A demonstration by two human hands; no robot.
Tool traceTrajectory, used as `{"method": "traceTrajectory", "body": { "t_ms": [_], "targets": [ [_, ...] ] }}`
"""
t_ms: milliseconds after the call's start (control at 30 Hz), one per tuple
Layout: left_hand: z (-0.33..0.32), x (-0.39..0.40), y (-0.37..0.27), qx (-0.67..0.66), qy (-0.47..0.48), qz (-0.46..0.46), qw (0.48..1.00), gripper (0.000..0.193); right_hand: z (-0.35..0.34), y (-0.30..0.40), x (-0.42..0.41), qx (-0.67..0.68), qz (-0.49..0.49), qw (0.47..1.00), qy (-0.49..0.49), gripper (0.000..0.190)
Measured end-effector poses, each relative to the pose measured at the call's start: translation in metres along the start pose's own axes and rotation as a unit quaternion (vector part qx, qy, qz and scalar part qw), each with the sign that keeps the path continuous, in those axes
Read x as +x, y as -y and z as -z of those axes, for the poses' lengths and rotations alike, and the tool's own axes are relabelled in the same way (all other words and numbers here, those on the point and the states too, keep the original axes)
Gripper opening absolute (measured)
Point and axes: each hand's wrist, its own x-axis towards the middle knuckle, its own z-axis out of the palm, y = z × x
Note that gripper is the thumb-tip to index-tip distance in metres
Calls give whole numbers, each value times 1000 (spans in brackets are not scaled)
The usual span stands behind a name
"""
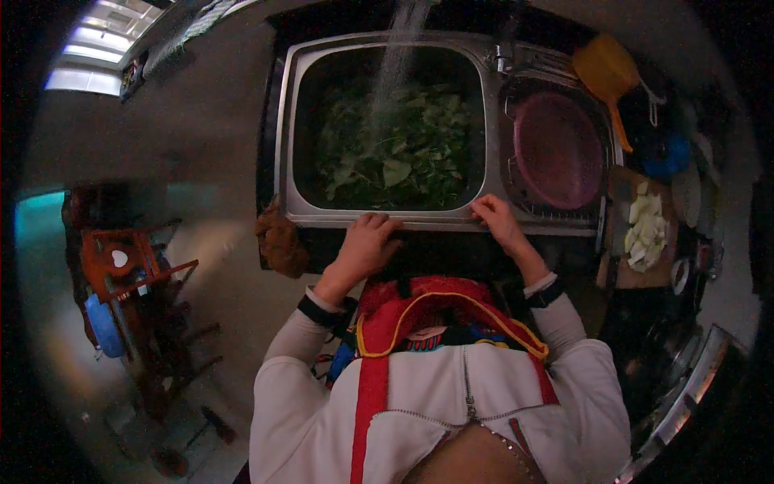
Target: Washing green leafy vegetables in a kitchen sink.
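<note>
Leafy greens [396,151] lie in the basin of a steel sink [284,139] in front of me. A spray of water [396,72] falls onto them from the top of the view. My left hand [367,242] rests on the front rim of the sink, palm down, with nothing visible in it. At the basin's front right corner is my right hand [499,221], its fingers bent together by the rim. Whether anything small sits between those fingertips is hidden.
A pink plastic basket [559,151] sits on the sink's right side. Beyond it are a yellow long-handled dipper [606,66] and a cutting board [626,272] bearing pale cut vegetable pieces [646,227]. A brown cloth [279,245] hangs at the front left corner. Wooden chairs [115,266] stand farther left.
</note>
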Motion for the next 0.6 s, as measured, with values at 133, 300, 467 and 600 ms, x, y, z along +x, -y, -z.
{"method": "traceTrajectory", "body": {
  "t_ms": [133, 300, 467, 600],
  "targets": [
    [6, -16, 10, 44, -26, 64, 997, 37, 2, -4, 0, 17, 4, 1000, 0, 18],
    [9, -29, 20, 20, -45, 76, 996, 39, -1, 1, 1, 8, 0, 1000, 15, 16],
    [8, -30, 18, 43, -56, 71, 995, 37, -2, -9, 3, 8, 54, 998, 19, 13],
    [15, -26, 15, 41, -32, 75, 996, 36, -2, -7, -3, 42, 75, 996, -16, 13]
  ]
}}
